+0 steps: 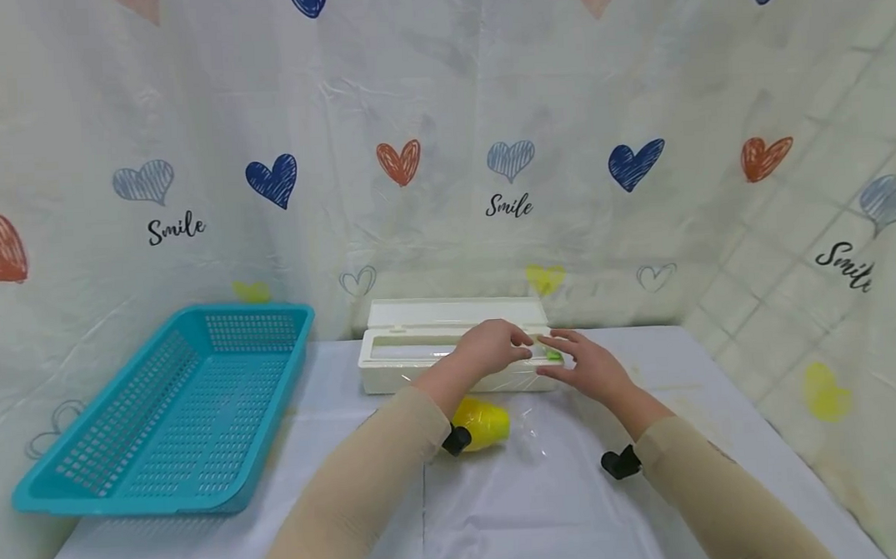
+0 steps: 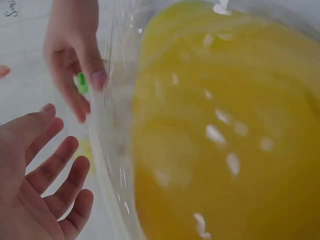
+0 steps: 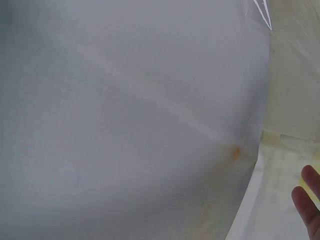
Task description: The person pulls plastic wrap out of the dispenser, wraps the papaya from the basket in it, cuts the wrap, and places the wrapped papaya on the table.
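Note:
A white cling film dispenser (image 1: 403, 377) stands at the back of the table, its lid (image 1: 457, 311) raised. My left hand (image 1: 492, 344) hovers over the dispenser's right half, fingers loosely bent and holding nothing; the left wrist view shows the same left hand (image 2: 17, 200) spread. Around the dispenser's right end, my right hand (image 1: 590, 372) has thumb and fingers apart, close to a small green slider (image 1: 553, 355). In front of the dispenser lies a rounded yellow object (image 1: 488, 424) under clear film (image 2: 116, 140), partly hidden by my left wrist.
A blue-green perforated plastic basket (image 1: 274, 420) stands at the left of the table. White cloth (image 1: 534, 526) covers the tabletop. Behind it hangs a pale curtain (image 1: 440, 88) printed with hearts. A black wrist-camera mount (image 1: 621, 464) sits under the right wrist.

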